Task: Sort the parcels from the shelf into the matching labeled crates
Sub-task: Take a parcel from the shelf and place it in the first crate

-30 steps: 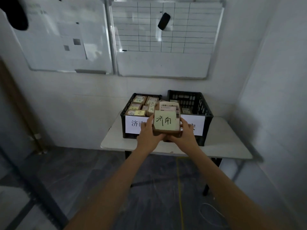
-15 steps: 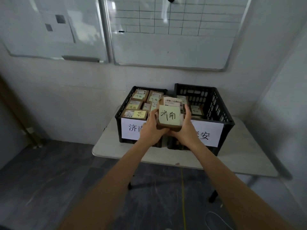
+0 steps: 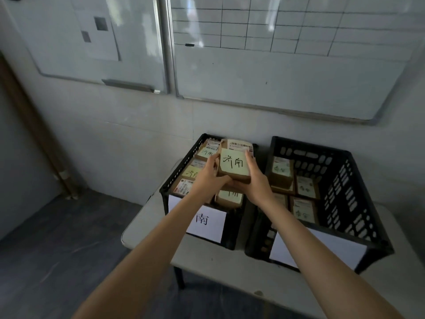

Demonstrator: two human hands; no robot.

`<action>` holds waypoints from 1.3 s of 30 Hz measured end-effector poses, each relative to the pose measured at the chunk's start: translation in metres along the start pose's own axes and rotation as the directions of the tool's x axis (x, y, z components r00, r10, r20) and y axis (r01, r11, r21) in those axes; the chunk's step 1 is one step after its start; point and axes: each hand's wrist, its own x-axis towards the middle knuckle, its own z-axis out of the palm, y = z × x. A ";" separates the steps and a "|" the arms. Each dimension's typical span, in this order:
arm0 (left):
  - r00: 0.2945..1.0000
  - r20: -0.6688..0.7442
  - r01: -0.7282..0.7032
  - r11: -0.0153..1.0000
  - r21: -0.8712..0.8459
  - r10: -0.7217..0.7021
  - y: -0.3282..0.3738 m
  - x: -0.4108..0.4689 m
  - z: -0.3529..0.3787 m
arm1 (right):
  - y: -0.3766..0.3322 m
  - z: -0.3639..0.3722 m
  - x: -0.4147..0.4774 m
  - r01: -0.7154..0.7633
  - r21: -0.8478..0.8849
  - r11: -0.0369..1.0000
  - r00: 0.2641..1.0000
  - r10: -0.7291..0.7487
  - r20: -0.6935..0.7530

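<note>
A brown cardboard parcel [image 3: 234, 163] with a yellow handwritten note and a barcode label is held over the left black crate [image 3: 174, 178]. My left hand [image 3: 208, 178] grips its left side and my right hand [image 3: 256, 180] grips its right side and underside. The left crate holds several similar parcels [image 3: 195, 171] and carries a white paper label [image 3: 205, 221]. The right black crate [image 3: 345, 192] also holds several parcels [image 3: 303, 210] and has a white label [image 3: 322, 249] on its front.
Both crates stand side by side on a small white table [image 3: 230, 268] against the wall. Two whiteboards [image 3: 276, 54] hang above. A brown pipe [image 3: 41, 139] runs down the left wall. Dark floor [image 3: 57, 249] lies to the left and in front.
I have stepped closer to the table. Both hands have carried the parcel forward, from in front of the crates to above the left crate.
</note>
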 end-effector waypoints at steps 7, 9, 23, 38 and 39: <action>0.997 -0.036 0.061 0.998 -0.013 -0.061 -0.022 0.085 -0.010 | 0.030 0.019 0.082 -0.014 -0.087 0.996 1.000 0.013 -0.002; 0.993 -0.057 0.099 0.995 -0.004 -0.099 -0.029 0.111 -0.020 | 0.037 0.024 0.106 -0.042 -0.097 0.994 0.999 0.041 -0.017; 0.982 -0.113 0.159 0.985 0.061 -0.151 -0.093 0.288 -0.094 | 0.097 0.095 0.283 -0.291 -0.129 0.948 0.956 0.292 -0.012; 0.978 -0.088 0.195 0.980 0.046 -0.190 -0.139 0.348 -0.102 | 0.109 0.151 0.319 -0.268 -0.190 0.944 0.962 0.253 -0.099; 0.978 -0.085 0.195 0.980 0.047 -0.190 -0.139 0.349 -0.101 | 0.110 0.150 0.320 -0.266 -0.192 0.945 0.963 0.251 -0.097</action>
